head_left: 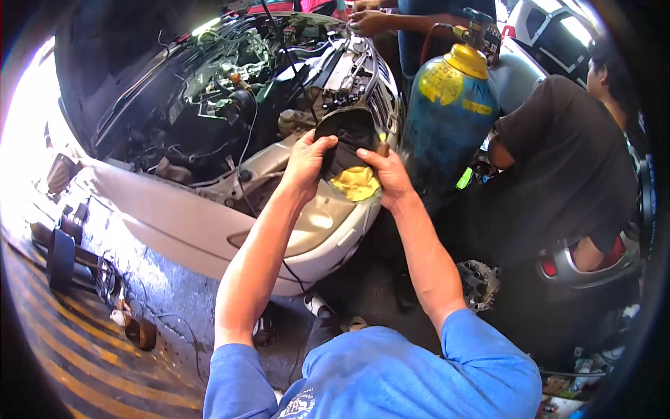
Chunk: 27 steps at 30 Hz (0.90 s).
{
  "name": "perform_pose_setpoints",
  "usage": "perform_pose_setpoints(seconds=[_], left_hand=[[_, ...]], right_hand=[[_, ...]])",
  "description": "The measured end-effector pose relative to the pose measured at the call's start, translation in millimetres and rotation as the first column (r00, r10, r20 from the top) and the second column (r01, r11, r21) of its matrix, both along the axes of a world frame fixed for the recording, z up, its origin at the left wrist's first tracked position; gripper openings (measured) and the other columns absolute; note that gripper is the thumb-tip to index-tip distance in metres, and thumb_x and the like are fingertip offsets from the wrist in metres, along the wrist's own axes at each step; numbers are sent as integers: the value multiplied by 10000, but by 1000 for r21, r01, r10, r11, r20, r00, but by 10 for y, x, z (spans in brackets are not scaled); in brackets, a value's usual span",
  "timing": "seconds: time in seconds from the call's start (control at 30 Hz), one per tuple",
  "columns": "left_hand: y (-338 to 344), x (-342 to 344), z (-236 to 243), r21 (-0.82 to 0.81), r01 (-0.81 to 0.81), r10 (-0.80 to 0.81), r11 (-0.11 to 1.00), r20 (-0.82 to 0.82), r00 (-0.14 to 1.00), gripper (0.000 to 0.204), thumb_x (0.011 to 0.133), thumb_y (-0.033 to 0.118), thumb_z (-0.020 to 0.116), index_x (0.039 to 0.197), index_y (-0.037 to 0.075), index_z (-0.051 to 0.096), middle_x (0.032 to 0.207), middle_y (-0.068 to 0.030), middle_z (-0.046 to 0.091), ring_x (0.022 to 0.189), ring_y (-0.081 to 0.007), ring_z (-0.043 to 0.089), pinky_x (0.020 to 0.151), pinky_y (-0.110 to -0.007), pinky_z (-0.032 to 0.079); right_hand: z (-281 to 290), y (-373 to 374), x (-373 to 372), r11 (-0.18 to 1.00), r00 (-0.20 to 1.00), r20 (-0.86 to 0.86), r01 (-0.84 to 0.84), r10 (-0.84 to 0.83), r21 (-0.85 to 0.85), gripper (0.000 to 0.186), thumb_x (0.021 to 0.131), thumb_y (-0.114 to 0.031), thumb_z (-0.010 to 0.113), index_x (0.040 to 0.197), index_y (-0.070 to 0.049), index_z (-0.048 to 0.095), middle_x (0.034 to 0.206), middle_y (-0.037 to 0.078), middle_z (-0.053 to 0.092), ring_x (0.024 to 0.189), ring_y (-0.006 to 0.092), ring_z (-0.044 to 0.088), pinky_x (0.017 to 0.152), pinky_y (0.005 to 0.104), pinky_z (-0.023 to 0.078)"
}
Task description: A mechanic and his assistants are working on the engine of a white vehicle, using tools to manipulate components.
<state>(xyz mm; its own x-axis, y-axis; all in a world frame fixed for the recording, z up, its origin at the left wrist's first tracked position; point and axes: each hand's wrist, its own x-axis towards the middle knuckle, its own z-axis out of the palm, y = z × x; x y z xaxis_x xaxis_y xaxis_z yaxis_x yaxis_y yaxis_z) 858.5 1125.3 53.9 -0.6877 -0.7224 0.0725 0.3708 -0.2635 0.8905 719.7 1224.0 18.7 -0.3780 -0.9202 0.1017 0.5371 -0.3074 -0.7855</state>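
Both arms reach out over the front corner of a white car (174,230). My left hand (307,162) is closed on the left edge of a black, curved, hollow piece (345,136), thumb on top; its exact kind I cannot make out. My right hand (389,173) grips the piece's right side, thumb pressed on it. A small brown, handle-like thing (382,146) with a yellow tip sticks up by the right thumb. Crumpled yellow cloth (356,184) shows between the hands, below the black piece, touching or close to the right fingers.
The car's open engine bay (209,112) lies ahead left, a prop rod (286,56) rising from it. A blue-and-yellow gas cylinder (450,105) stands right. One person (558,153) sits on a stool (593,265); another's arm (377,21) shows behind. A round metal part (478,285) lies on the floor.
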Motion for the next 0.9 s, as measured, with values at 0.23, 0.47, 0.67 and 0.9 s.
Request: perform_pose_setpoints(seconds=[0.23, 0.47, 0.67, 0.9], left_hand=[[-1260, 952, 304, -661, -157, 447, 734, 295, 844, 418, 866, 168, 601, 1261, 43, 544, 1155, -87, 615, 973, -171, 599, 784, -308, 503], [-2793, 2376, 301, -876, -424, 917, 231, 51, 395, 267, 842, 42, 578, 1096, 61, 659, 1032, -89, 682, 949, -183, 638, 855, -308, 488], [-3219, 2815, -70, -831, -552, 980, 71, -44, 192, 210, 872, 20, 538, 1042, 41, 658, 976, -57, 669, 890, -153, 622, 819, -282, 485], [-3167, 2694, 4, -900, -415, 989, 137, 98, 113, 156, 868, 0, 520, 962, 17, 643, 902, -51, 662, 827, -138, 610, 755, -277, 485]], right_hand=[[405, -1262, -893, 980, 972, -138, 196, -191, 26, 206, 828, 10, 619, 1032, 38, 609, 912, 151, 681, 748, 283, 693, 691, 423, 596], [536, -2646, -1767, 945, 993, -71, 108, -90, 309, 213, 924, -111, 539, 1013, 72, 602, 906, 194, 688, 762, 304, 693, 722, 410, 585], [157, -3533, -2261, 789, 972, -235, 141, 5, 598, 176, 865, -131, 650, 928, 23, 592, 810, 128, 666, 613, 255, 659, 555, 409, 568], [-412, -3910, -3148, 797, 269, -924, 476, 271, 372, 232, 869, -205, 601, 971, -12, 681, 927, 152, 692, 829, 285, 666, 749, 408, 536]])
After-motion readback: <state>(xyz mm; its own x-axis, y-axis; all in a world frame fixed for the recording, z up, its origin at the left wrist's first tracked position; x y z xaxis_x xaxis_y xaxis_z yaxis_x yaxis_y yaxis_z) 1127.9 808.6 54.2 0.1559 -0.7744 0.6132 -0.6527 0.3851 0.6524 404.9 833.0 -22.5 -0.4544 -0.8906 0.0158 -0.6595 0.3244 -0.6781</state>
